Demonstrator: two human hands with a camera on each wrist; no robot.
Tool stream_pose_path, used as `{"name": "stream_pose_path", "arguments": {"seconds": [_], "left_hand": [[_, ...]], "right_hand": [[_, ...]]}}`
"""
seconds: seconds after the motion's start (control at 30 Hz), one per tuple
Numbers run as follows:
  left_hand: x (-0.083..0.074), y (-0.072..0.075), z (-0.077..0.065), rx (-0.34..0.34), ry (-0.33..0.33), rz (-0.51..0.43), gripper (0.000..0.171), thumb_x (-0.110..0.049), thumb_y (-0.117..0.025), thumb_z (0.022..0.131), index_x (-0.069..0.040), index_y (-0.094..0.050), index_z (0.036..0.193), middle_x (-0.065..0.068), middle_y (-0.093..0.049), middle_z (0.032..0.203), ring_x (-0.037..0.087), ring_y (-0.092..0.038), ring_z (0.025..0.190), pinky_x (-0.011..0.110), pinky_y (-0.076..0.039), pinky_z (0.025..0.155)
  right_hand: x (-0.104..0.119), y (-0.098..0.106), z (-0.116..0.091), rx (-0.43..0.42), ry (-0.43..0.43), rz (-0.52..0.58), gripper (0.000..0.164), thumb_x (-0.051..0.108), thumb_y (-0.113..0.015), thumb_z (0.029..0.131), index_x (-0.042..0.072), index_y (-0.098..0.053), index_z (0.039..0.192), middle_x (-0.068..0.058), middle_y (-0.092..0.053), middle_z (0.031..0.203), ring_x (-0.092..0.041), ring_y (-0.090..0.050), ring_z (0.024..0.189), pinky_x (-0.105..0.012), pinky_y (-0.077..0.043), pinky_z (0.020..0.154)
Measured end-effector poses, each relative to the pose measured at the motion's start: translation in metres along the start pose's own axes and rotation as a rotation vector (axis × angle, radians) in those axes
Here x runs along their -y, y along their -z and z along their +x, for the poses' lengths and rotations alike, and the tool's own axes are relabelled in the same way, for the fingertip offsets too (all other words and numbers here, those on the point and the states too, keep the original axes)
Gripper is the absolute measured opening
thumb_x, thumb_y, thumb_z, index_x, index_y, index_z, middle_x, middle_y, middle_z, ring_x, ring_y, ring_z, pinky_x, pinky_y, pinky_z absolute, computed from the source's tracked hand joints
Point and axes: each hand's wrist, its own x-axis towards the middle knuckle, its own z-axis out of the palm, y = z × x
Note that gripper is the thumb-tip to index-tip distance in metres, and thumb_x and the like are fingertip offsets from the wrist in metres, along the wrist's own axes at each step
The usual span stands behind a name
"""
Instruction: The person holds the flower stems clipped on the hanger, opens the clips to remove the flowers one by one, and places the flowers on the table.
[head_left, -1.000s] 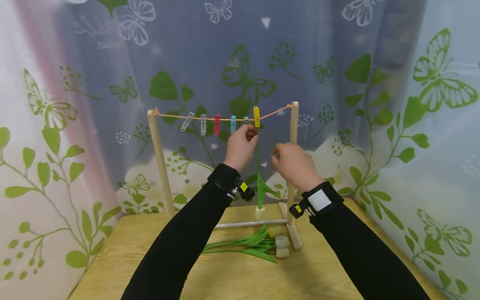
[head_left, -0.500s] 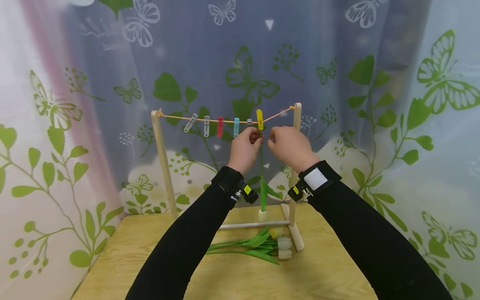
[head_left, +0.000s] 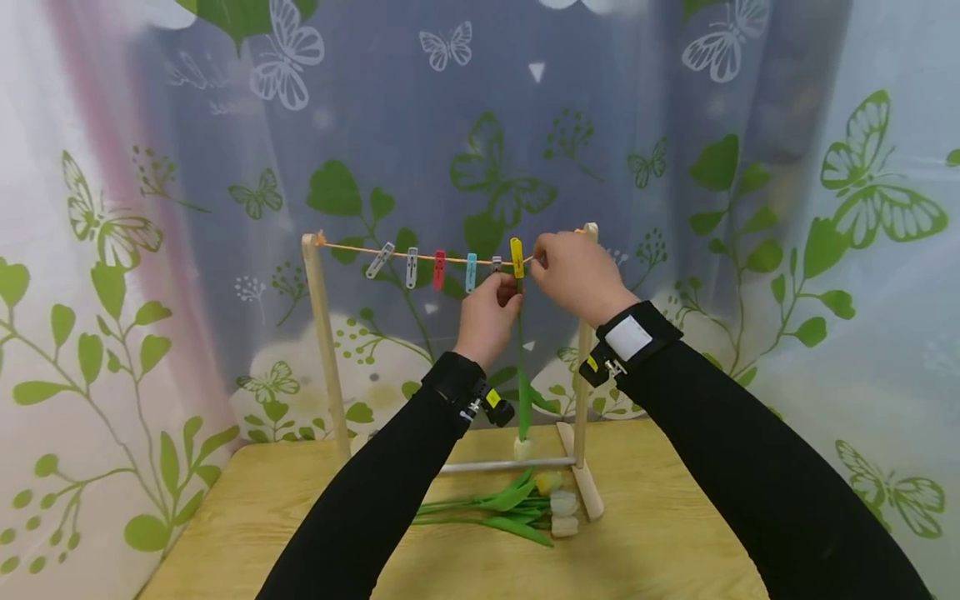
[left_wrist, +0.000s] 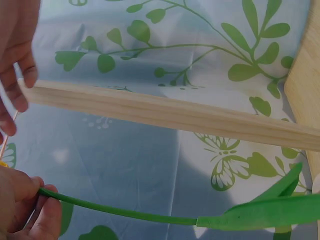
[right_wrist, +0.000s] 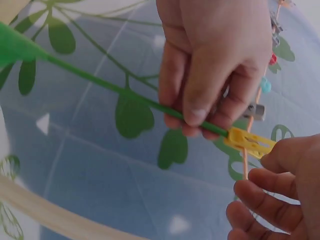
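Note:
A yellow clothespin (head_left: 517,257) sits upright on the orange cord (head_left: 352,247). Below it hangs a tulip (head_left: 523,408), blossom down, its green stem (right_wrist: 95,79) reaching up into the clothespin's lower end. My left hand (head_left: 486,318) pinches the stem just under the clothespin, thumb against fingertips. To the right of the clothespin is my right hand (head_left: 581,275). In the right wrist view its thumb (right_wrist: 287,155) lies at the clothespin's outer end, while the other fingers are loosely bent and apart from it. Whether the thumb presses is not visible.
Several more clothespins hang along the cord to the left, among them a red one (head_left: 438,271) and a blue one (head_left: 471,272). Wooden posts (head_left: 324,342) carry the cord. Several tulips (head_left: 517,504) lie on the table (head_left: 645,517) before the frame's crossbar (head_left: 510,465). A patterned curtain (head_left: 390,108) hangs behind.
My right hand has risen and moved left, from beside the stem up to the yellow clothespin. My left hand keeps its pinch on the tulip stem.

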Motion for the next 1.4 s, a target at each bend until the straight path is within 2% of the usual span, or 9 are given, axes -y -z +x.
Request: {"name": "stream_pose_path", "arguments": {"seconds": [0.2,0.3,0.47,0.73,0.97,1.4], "left_hand": [[0.000,0.002,0.000,-0.005,-0.011,-0.006,0.025,-0.019,-0.065,0.113,-0.010,-0.067,0.136,0.010,-0.075,0.131,0.027,-0.072,0.121,0.042,-0.064,0.099],[-0.001,0.004,-0.001,0.002,0.002,-0.006,0.026,-0.019,-0.064,0.114,-0.010,-0.067,0.138,0.009,-0.074,0.132,0.027,-0.072,0.122,0.041,-0.064,0.100],[-0.003,0.003,-0.001,-0.001,0.021,-0.006,0.026,-0.018,-0.064,0.113,-0.011,-0.067,0.138,0.009,-0.074,0.132,0.027,-0.072,0.122,0.041,-0.064,0.099],[-0.003,-0.002,-0.004,0.022,0.004,0.000,0.025,-0.019,-0.064,0.114,-0.011,-0.066,0.138,0.010,-0.075,0.133,0.027,-0.072,0.124,0.042,-0.064,0.100],[0.000,-0.003,-0.008,0.041,-0.003,0.017,0.028,-0.020,-0.062,0.115,-0.012,-0.064,0.141,0.010,-0.074,0.134,0.028,-0.072,0.124,0.043,-0.064,0.100],[0.002,0.002,-0.010,0.042,-0.008,-0.007,0.026,-0.020,-0.060,0.116,-0.011,-0.064,0.140,0.009,-0.074,0.133,0.026,-0.072,0.124,0.041,-0.063,0.101]], "right_hand": [[0.006,0.018,0.020,0.037,0.051,0.010,0.025,0.018,-0.058,0.114,0.002,-0.075,0.123,-0.018,-0.077,0.112,-0.032,-0.071,0.090,-0.044,-0.058,0.079],[0.009,0.027,0.029,0.106,0.056,0.029,0.028,0.020,-0.055,0.115,0.002,-0.074,0.126,-0.018,-0.076,0.116,-0.033,-0.071,0.094,-0.045,-0.058,0.084],[0.010,0.037,0.044,0.212,0.059,0.033,0.031,0.024,-0.053,0.116,0.004,-0.073,0.130,-0.018,-0.076,0.122,-0.032,-0.074,0.097,-0.043,-0.058,0.083],[0.004,0.041,0.057,0.376,0.070,-0.012,0.035,0.031,-0.055,0.116,0.007,-0.074,0.134,-0.016,-0.077,0.124,-0.030,-0.072,0.102,-0.042,-0.056,0.086],[-0.002,0.034,0.060,0.410,0.083,-0.007,0.037,0.031,-0.058,0.116,0.007,-0.072,0.140,-0.018,-0.075,0.132,-0.033,-0.073,0.114,-0.048,-0.061,0.098],[0.001,0.033,0.062,0.398,0.128,0.032,0.034,0.026,-0.061,0.115,0.006,-0.071,0.140,-0.020,-0.073,0.137,-0.035,-0.073,0.119,-0.050,-0.062,0.103]]}}
